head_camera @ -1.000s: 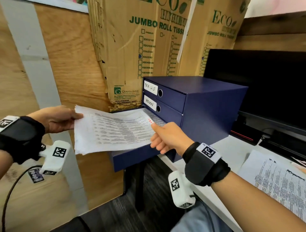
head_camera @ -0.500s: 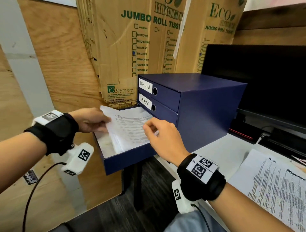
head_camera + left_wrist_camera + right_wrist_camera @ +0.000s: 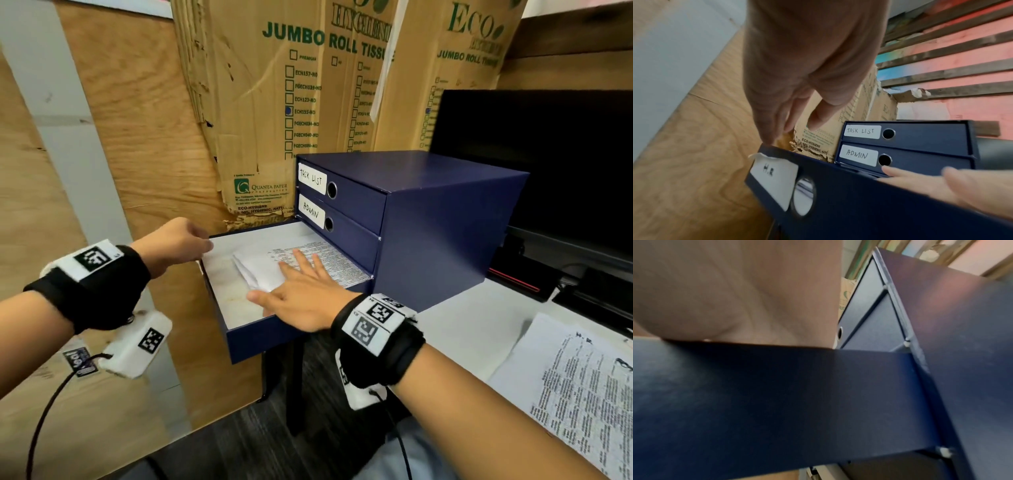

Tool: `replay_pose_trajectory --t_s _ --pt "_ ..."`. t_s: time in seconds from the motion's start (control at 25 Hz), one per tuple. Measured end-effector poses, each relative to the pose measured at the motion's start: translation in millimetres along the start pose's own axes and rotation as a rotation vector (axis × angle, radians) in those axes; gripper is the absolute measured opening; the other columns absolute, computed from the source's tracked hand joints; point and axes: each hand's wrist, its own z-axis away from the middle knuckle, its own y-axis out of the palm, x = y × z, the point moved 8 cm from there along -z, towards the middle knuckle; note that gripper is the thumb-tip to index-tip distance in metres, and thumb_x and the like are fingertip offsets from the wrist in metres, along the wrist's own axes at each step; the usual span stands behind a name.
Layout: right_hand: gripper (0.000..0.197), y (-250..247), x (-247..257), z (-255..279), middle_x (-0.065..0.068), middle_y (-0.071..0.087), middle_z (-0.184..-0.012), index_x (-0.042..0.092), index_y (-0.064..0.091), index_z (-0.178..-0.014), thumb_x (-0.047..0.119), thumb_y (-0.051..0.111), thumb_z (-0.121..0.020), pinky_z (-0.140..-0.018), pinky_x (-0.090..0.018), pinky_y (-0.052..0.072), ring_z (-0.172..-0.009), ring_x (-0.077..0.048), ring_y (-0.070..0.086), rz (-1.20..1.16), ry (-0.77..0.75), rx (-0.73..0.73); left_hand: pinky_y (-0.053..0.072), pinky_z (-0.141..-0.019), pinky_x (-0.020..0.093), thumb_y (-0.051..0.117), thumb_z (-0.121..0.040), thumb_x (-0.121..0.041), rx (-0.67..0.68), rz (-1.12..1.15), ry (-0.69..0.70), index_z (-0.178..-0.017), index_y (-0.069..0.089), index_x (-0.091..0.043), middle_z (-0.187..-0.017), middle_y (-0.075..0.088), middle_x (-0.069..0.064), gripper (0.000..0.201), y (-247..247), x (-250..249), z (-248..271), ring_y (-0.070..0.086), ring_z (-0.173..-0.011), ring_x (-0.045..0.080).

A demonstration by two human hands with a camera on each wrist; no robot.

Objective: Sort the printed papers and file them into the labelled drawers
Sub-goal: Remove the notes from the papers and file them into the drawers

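Note:
A dark blue drawer cabinet point(image 3: 445, 205) stands on the desk corner. Its top drawer is labelled TASK LIST point(image 3: 312, 177) and its middle one ADMIN point(image 3: 311, 214); both are closed. The bottom drawer point(image 3: 260, 337), labelled H.R point(image 3: 772, 175), is pulled out. A stack of printed papers point(image 3: 260, 270) lies inside it. My right hand point(image 3: 301, 291) lies flat on the stack with straight fingers. My left hand point(image 3: 174, 243) holds nothing; its fingertips point(image 3: 768, 139) touch the rim at the drawer's front left corner. In the right wrist view my palm point(image 3: 735, 296) sits above the drawer's side wall point(image 3: 777, 402).
More printed sheets point(image 3: 582, 394) lie on the white desk point(image 3: 472, 329) at the right. A black monitor point(image 3: 548, 164) stands behind the cabinet. Cardboard boxes point(image 3: 274, 102) lean against the plywood wall point(image 3: 137, 137). Below the open drawer is dark floor.
The paper stack went from held above the drawer to lying inside it. My left hand let go and drew back to the drawer's corner. My right hand flattened onto the papers.

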Motion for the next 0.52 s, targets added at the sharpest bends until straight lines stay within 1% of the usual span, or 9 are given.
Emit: replay_pose_trajectory --t_s 0.04,0.08,0.12,0.2,0.24,0.32,0.4,0.44,0.52 --pt "0.076 -1.0 -3.3 -2.6 -0.009 0.000 -0.162 0.035 0.065 -0.123 0.072 0.007 -0.091 -0.113 -0.048 -0.022 -0.145 -0.026 -0.025 -0.007 0.022 0.006 0.044 -0.069 0.034 0.058 -0.089 -0.011 -0.050 -0.081 0.021 -0.080 0.065 -0.001 -0.079 0.059 0.013 0.014 -7.4 6.1 6.0 0.054 -0.073 0.026" --pt "0.076 -1.6 -4.5 -3.6 -0.010 0.001 -0.162 0.034 0.067 -0.120 0.072 0.008 -0.091 -0.113 -0.048 -0.021 -0.145 -0.027 -0.024 -0.019 0.024 0.009 0.048 -0.068 0.037 0.059 -0.089 -0.013 -0.056 -0.107 0.019 -0.081 0.067 0.000 -0.078 0.063 0.014 0.017 -8.3 13.7 11.9 0.058 -0.074 0.030" --pt "0.075 -2.1 -3.3 -3.2 -0.010 0.003 -0.162 0.034 0.069 -0.117 0.072 0.010 -0.091 -0.114 -0.047 -0.020 -0.146 -0.026 -0.023 -0.051 0.009 0.006 0.054 -0.072 0.039 0.060 -0.090 -0.012 -0.010 -0.052 0.000 -0.087 0.070 0.000 -0.083 0.068 0.015 0.016 -2.9 22.9 18.2 0.064 -0.079 0.032" --pt "0.068 -8.6 0.2 2.5 -0.009 0.012 -0.161 0.033 0.071 -0.113 0.069 0.016 -0.093 -0.117 -0.047 -0.012 -0.148 -0.024 -0.014 -0.198 -0.043 -0.060 0.060 -0.078 0.034 0.060 -0.091 -0.002 0.170 0.259 -0.129 -0.100 0.070 0.002 -0.093 0.073 0.019 0.014 20.2 41.9 31.5 0.070 -0.085 0.027" --pt "0.063 -16.1 -0.8 8.1 -0.008 0.019 -0.160 0.032 0.071 -0.112 0.065 0.020 -0.095 -0.119 -0.047 -0.005 -0.149 -0.022 -0.006 -0.298 -0.066 -0.127 0.060 -0.074 0.030 0.058 -0.090 0.004 0.215 0.422 -0.199 -0.104 0.068 0.004 -0.094 0.073 0.021 0.017 29.7 49.2 35.5 0.072 -0.083 0.025" --pt "0.052 -36.0 -10.7 24.3 -0.005 0.037 -0.152 0.030 0.072 -0.107 0.057 0.028 -0.098 -0.119 -0.043 0.012 -0.147 -0.019 0.015 -0.446 -0.099 -0.293 0.060 -0.068 0.028 0.056 -0.088 0.011 0.163 0.613 -0.280 -0.106 0.064 0.009 -0.096 0.071 0.026 0.020 35.0 59.2 31.8 0.072 -0.077 0.024" --pt "0.047 -52.9 -29.5 44.7 0.004 0.057 -0.135 0.026 0.073 -0.100 0.052 0.034 -0.099 -0.109 -0.033 0.031 -0.132 -0.010 0.042 -0.508 -0.107 -0.406 0.060 -0.066 0.029 0.057 -0.087 0.012 0.130 0.684 -0.296 -0.103 0.064 0.010 -0.095 0.070 0.027 0.017 41.3 55.5 24.6 0.072 -0.073 0.023" --pt "0.047 -57.0 -39.5 54.9 0.009 0.062 -0.125 0.026 0.074 -0.098 0.052 0.035 -0.099 -0.102 -0.028 0.036 -0.122 -0.005 0.051 -0.530 -0.091 -0.408 0.060 -0.065 0.029 0.057 -0.087 0.012 0.140 0.699 -0.295 -0.101 0.064 0.009 -0.092 0.071 0.025 0.016 46.9 51.1 20.2 0.072 -0.071 0.021" --pt "0.047 -57.2 -58.5 74.2 0.015 0.069 -0.111 0.026 0.074 -0.098 0.053 0.037 -0.098 -0.096 -0.022 0.042 -0.107 0.002 0.059 -0.565 -0.038 -0.361 0.060 -0.065 0.026 0.055 -0.089 0.011 0.206 0.740 -0.281 -0.101 0.065 0.004 -0.087 0.073 0.018 0.017 66.6 33.5 14.2 0.073 -0.069 0.017"
